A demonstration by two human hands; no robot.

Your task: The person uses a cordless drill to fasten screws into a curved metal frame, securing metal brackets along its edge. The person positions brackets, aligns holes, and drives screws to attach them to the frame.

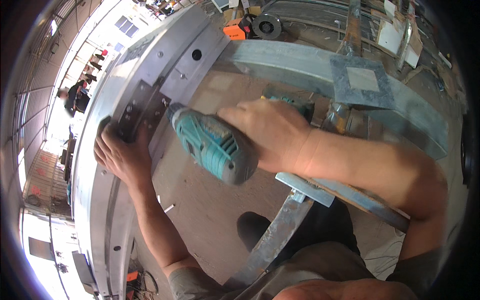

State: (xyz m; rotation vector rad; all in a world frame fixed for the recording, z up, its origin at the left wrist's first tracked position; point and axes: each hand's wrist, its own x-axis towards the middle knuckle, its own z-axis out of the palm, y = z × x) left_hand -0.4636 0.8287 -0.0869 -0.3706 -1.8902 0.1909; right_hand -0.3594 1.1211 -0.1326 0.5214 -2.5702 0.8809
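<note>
Right now the right hand's (272,127) fingers are closed round the teal drill (212,147), whose nose points at the dark bracket (144,105) by the right edge of the pale metal beam (182,35). The left hand's (124,154) fingers curl over the bracket's left side, pinching it against the thumb. From near the beam's far end, a galvanised crosspiece (280,57) runs rightward, bearing a square plate (342,80); a flat-topped steel support (285,215) crowds the right forearm (360,155). Beyond sits an orange machine (235,30).
</note>
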